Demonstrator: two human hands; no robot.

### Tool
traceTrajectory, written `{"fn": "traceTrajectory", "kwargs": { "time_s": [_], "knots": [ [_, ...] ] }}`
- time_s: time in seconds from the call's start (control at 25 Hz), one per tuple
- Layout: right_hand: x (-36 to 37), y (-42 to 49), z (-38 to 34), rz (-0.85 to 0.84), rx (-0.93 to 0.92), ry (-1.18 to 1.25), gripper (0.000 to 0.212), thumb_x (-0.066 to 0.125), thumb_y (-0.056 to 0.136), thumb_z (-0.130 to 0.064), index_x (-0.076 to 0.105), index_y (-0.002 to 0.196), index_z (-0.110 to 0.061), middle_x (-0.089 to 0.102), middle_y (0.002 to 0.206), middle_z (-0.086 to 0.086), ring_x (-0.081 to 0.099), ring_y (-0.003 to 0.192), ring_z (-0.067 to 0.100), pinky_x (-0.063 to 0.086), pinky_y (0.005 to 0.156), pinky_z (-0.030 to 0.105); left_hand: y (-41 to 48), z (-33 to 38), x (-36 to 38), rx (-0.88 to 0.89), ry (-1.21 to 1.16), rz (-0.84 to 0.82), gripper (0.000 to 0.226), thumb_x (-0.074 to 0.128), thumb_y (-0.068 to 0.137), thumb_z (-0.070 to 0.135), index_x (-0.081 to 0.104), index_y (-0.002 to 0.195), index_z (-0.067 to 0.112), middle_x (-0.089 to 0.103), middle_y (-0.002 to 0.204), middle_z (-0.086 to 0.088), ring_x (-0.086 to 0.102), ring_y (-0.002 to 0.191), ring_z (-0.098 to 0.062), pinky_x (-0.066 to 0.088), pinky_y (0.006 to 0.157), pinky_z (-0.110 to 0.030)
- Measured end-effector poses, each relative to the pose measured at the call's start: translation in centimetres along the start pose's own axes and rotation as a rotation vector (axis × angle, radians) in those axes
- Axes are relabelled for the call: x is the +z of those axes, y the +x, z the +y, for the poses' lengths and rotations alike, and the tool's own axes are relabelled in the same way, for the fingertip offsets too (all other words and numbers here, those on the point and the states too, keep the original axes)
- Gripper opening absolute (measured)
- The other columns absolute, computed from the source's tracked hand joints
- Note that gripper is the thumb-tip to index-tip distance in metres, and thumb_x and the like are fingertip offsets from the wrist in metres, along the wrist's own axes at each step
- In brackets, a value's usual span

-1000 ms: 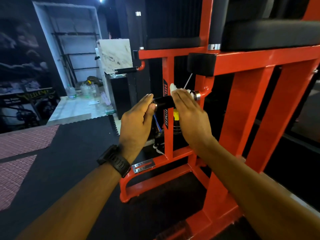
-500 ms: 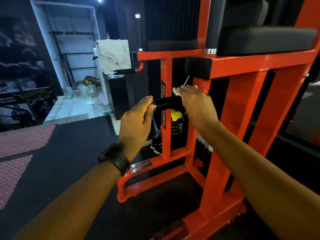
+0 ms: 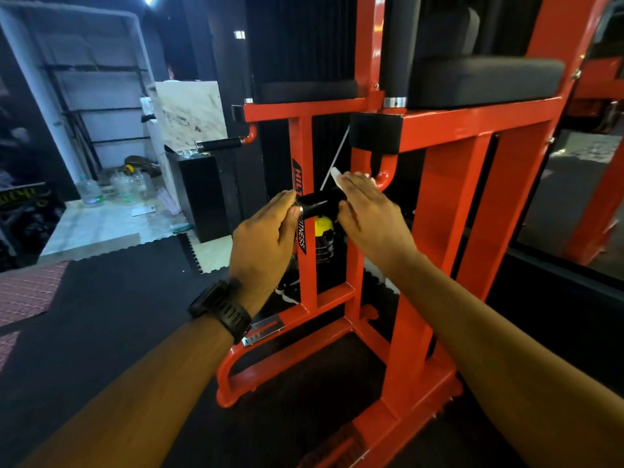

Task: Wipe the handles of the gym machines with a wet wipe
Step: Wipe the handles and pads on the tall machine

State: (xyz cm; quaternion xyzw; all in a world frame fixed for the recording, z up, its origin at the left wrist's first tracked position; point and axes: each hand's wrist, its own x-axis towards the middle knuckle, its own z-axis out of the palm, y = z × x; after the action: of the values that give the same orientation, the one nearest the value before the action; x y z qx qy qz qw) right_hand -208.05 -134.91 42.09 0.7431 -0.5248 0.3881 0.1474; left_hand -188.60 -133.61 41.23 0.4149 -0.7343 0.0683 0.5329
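A short black handle (image 3: 319, 204) sticks out sideways from the red gym machine (image 3: 439, 211) at waist height. My left hand (image 3: 266, 238), with a black watch on its wrist, touches the handle's chrome free end with its fingertips. My right hand (image 3: 368, 211) lies over the inner part of the handle, thumb underneath. It holds a white wet wipe (image 3: 336, 173) against the handle, and a corner of the wipe pokes out beyond the fingertips. The wipe's other parts are hidden under the hand.
A second black handle (image 3: 219, 144) juts out on the machine's far left side. Black pads (image 3: 486, 82) and upright black grips (image 3: 395, 45) sit above. A yellow-topped weight stack (image 3: 323, 238) stands behind the frame. Bottles (image 3: 89, 190) stand on a marble ledge at left. Black rubber mats (image 3: 101, 298) cover the floor.
My right hand has slid with the wipe along the handle toward the red bracket, covering the chrome collar. My left hand has stayed at the handle's free end.
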Motion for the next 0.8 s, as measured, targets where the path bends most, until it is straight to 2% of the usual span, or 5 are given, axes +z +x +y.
{"fn": "traceTrajectory", "kwargs": {
  "time_s": [0.16,0.28,0.4,0.52,0.8],
  "knots": [
    [0.9,-1.4,0.0,0.115,0.127,0.186,0.05,0.047,0.101,-0.002,0.042,0.15,-0.014,0.04,0.155,0.005,0.038,0.143,0.019,0.039,0.113,0.034,-0.1,-0.1,0.0,0.006,-0.012,0.016,0.032,0.056,0.104,0.02,0.062,0.133,0.007,0.067,0.129,-0.007,0.049,0.112,0.005,0.031,0.091,0.007],
    [2.5,-1.9,-5.0,0.421,0.529,0.579,0.045,0.05,0.101,-0.006,0.049,0.145,-0.019,0.06,0.137,0.005,0.06,0.123,0.017,0.053,0.1,0.032,-0.1,-0.1,0.1,0.001,-0.026,0.011,0.032,0.056,0.104,0.02,0.062,0.133,0.008,0.068,0.127,-0.006,0.048,0.109,0.008,0.031,0.089,0.008],
    [2.6,0.9,-9.5,0.583,0.943,0.898,0.046,0.05,0.102,-0.008,0.05,0.144,-0.025,0.065,0.128,0.007,0.064,0.114,0.02,0.055,0.096,0.038,0.0,-0.2,-0.1,-0.024,-0.034,-0.026,0.035,0.051,0.106,0.025,0.06,0.137,0.011,0.064,0.135,-0.005,0.05,0.117,0.003,0.03,0.096,0.004],
    [3.0,2.5,-9.9,0.672,1.094,1.001,0.032,0.049,0.103,-0.02,0.061,0.132,-0.025,0.069,0.112,0.009,0.068,0.101,0.024,0.058,0.087,0.045,0.4,-0.4,-0.5,0.013,-0.028,-0.09,0.037,0.048,0.107,0.028,0.058,0.139,0.012,0.061,0.138,-0.005,0.057,0.125,-0.012,0.039,0.104,-0.014],
    [2.2,2.8,-9.3,0.717,1.219,1.139,0.025,0.045,0.106,-0.021,0.067,0.118,-0.018,0.058,0.078,-0.009,0.058,0.062,0.0,0.044,0.053,0.012,0.5,-0.4,-0.5,0.025,-0.02,-0.113,0.036,0.049,0.107,0.025,0.058,0.138,0.009,0.063,0.135,-0.008,0.06,0.12,-0.014,0.035,0.098,-0.009]
  ]
}}
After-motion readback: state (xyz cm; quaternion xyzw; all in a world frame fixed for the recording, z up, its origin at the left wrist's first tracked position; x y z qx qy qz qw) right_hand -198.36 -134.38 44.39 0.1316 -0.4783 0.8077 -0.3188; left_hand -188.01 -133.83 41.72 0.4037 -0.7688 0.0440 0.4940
